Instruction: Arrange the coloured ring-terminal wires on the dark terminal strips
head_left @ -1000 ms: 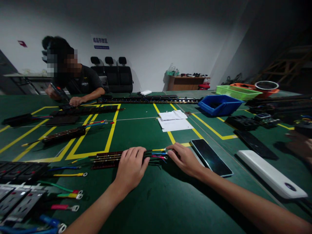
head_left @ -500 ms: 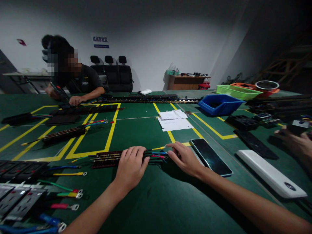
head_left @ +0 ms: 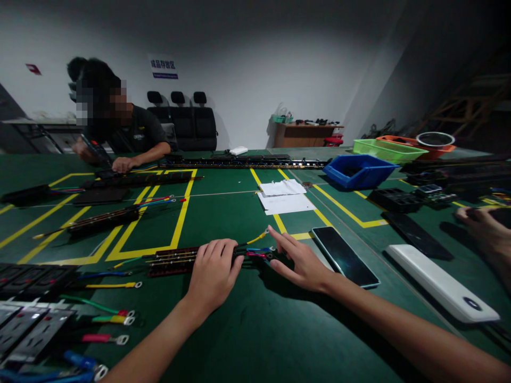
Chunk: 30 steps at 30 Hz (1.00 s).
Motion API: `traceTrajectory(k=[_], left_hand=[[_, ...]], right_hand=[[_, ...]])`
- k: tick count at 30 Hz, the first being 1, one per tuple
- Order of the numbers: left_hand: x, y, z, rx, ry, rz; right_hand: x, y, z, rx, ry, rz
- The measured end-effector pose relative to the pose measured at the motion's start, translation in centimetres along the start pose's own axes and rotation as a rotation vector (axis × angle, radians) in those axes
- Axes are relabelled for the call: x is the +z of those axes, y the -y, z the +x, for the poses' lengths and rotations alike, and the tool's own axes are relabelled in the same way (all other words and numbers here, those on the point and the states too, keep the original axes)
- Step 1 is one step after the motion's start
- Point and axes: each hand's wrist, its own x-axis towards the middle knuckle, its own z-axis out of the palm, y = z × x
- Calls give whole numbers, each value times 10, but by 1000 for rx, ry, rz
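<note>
A long dark terminal strip (head_left: 171, 260) lies on the green table in front of me, with yellow, blue and red wires (head_left: 257, 248) fanning out of its right end. My left hand (head_left: 213, 274) rests palm down on the strip's right part, fingers curled over it. At the wire ends, my right hand (head_left: 301, 261) has its index finger stretched forward while thumb and the other fingers pinch the wires. The yellow wire's ring end is lifted off the table.
A smartphone (head_left: 344, 257) and a white power strip cover (head_left: 441, 283) lie to the right. Loose ring-terminal wires (head_left: 107, 317) and socket modules (head_left: 24, 330) sit at the left. Papers (head_left: 285, 199), blue bin (head_left: 359, 171), another person (head_left: 115, 133) at far left, someone's hand (head_left: 483, 229) at right.
My right hand has shifted slightly, raising its index finger and lifting the yellow wire end. The hand at the right edge has moved closer to the table's far side.
</note>
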Motion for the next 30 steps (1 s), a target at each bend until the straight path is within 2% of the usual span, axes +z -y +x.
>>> traceTrajectory(k=[11, 22, 30], left_hand=[[-2, -2, 0, -3, 8, -2], [0, -1, 1, -6, 4, 9], [0, 0, -1, -9, 5, 4]], right_hand=[[-1, 4, 5, 89, 69, -75], [-3, -2, 4, 62, 100, 5], [-4, -3, 4, 96, 87, 71]])
